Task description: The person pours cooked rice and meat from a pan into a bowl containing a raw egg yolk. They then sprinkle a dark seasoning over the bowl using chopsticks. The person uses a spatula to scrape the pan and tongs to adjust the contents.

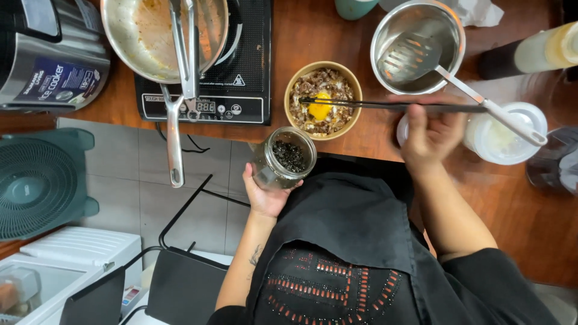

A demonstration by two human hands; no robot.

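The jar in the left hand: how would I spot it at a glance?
Start at the black induction hob on the wooden counter. Just right stands a tan bowl with a yolk on top; the jar is below it, held by the left hand. It alone is clear glass, lidless, with dark flakes inside.

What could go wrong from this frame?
The open glass jar sits in the left hand beyond the counter edge; a slip would likely drop it to the floor. The right hand holds black chopsticks across the bowl; a poke could burst the yolk.
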